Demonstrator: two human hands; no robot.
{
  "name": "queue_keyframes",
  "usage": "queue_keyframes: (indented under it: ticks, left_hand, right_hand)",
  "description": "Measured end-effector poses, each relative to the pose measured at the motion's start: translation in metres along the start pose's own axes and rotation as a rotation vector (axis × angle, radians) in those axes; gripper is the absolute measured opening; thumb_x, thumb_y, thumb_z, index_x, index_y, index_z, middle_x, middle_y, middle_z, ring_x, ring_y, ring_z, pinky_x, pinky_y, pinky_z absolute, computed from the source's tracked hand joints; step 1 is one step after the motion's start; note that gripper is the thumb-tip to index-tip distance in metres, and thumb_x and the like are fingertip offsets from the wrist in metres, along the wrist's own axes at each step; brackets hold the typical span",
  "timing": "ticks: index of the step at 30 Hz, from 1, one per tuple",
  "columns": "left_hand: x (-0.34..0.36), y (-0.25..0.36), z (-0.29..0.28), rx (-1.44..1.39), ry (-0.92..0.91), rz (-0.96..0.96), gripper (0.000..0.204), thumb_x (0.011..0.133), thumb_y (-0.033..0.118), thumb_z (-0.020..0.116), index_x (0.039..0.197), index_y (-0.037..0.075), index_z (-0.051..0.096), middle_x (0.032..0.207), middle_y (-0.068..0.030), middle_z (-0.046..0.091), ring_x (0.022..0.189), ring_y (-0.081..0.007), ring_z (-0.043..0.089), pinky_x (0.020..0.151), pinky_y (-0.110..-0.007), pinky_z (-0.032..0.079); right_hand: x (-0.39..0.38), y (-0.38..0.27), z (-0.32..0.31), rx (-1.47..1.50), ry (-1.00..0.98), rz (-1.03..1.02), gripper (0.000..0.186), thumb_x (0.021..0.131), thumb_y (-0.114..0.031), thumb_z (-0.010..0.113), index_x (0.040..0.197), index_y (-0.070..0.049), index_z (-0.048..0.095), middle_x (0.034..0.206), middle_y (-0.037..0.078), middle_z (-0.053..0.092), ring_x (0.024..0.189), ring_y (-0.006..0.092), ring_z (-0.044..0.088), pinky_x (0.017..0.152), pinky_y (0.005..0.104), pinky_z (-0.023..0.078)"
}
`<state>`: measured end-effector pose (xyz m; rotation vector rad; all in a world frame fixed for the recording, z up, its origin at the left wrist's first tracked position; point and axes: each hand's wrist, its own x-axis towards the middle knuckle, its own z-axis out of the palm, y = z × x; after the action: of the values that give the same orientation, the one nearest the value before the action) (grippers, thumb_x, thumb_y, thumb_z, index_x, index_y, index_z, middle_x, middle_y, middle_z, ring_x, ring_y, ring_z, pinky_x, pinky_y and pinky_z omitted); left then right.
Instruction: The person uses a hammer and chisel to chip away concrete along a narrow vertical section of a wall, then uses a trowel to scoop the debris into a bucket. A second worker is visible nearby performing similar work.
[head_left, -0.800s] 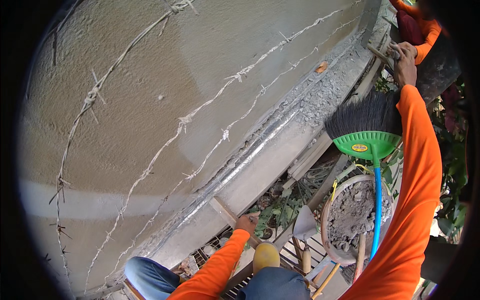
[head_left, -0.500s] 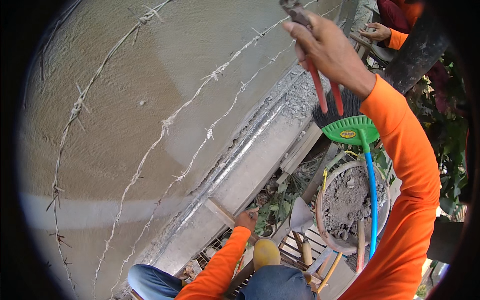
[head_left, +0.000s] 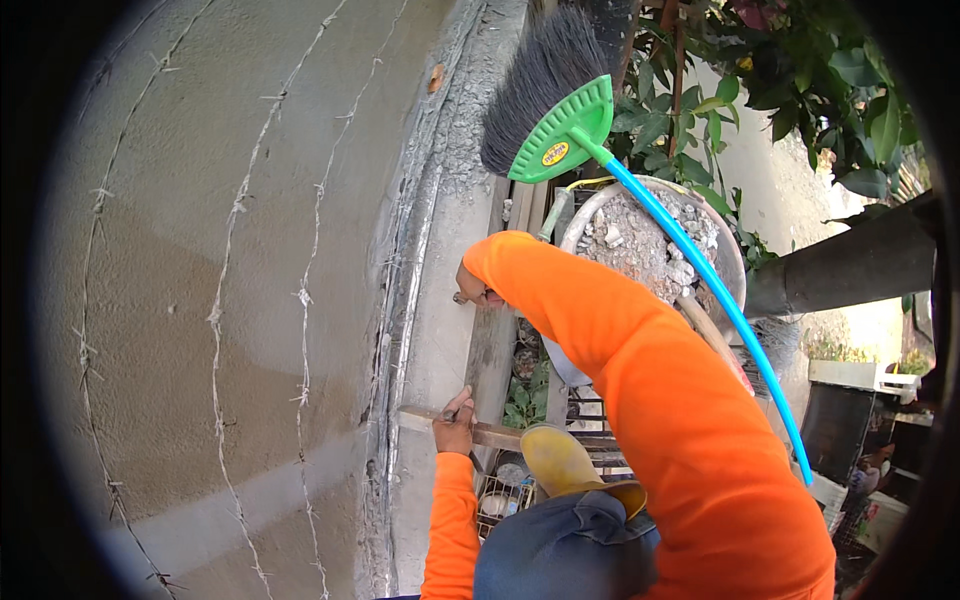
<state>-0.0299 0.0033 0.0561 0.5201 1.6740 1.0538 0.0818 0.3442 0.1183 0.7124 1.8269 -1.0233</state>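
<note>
My right hand (head_left: 478, 287) is down at the concrete ledge (head_left: 435, 330), its wrist bent and mostly covered by my orange sleeve. A small metal end sticks out of its closed fingers; the red-handled pliers' handles are hidden. Below it, my left hand (head_left: 455, 428) is closed over a narrow wooden strip (head_left: 503, 436) that lies across the ledge. A small dark piece shows between its thumb and fingers, too small to name. A grey wooden plank (head_left: 488, 350) runs along the ledge's edge between the two hands.
Barbed wire (head_left: 303, 297) strands run in front of the plastered wall (head_left: 150, 260). A broom (head_left: 570, 130) with a blue handle lies across a rubble-filled bucket (head_left: 738, 275). My yellow boot (head_left: 555, 462) stands on slats. A dark post (head_left: 850, 255) and leafy plants (head_left: 690, 125) are right.
My right hand, raised high with the pliers before, has come down to the ledge near my left hand. The view has turned, and another person's hand has left it.
</note>
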Motion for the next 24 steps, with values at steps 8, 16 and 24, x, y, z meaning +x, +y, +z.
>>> queue_keyframes:
  ticks: [8, 16, 24]
  left_hand:
    - [-0.022, 0.067, -0.012, -0.1, -0.049, -0.171, 0.039, 0.101, 0.017, 0.061, 0.138, 0.005, 0.061, 0.069, 0.0063, 0.053, 0.047, -0.0014, 0.034, 0.041, -0.02, 0.024]
    - [-0.026, 0.108, -0.026, -0.165, 0.009, -0.16, 0.044, 0.098, 0.02, 0.068, 0.138, 0.004, 0.059, 0.068, 0.0074, 0.048, 0.046, -0.001, 0.028, 0.04, -0.018, 0.023]
    - [-0.021, 0.13, -0.01, -0.081, -0.045, -0.181, 0.044, 0.099, 0.02, 0.066, 0.139, 0.004, 0.058, 0.068, 0.0071, 0.048, 0.048, -0.0008, 0.031, 0.042, -0.018, 0.024]
  right_hand:
    - [0.056, -0.034, 0.055, 0.859, 0.308, -0.169, 0.035, 0.092, -0.019, 0.057, 0.125, -0.008, 0.05, 0.084, 0.02, 0.068, 0.093, 0.0322, 0.071, 0.067, 0.0508, 0.055]
    - [0.121, -0.046, 0.057, 1.333, 0.157, -0.257, 0.021, 0.09, -0.02, 0.053, 0.083, -0.006, 0.067, 0.086, 0.015, 0.071, 0.072, 0.0275, 0.066, 0.067, 0.0443, 0.051]
    - [0.085, -0.035, 0.046, 0.788, 0.259, -0.288, 0.036, 0.092, -0.015, 0.038, 0.081, 0.005, 0.066, 0.079, 0.02, 0.075, 0.085, 0.0282, 0.073, 0.067, 0.0398, 0.056]
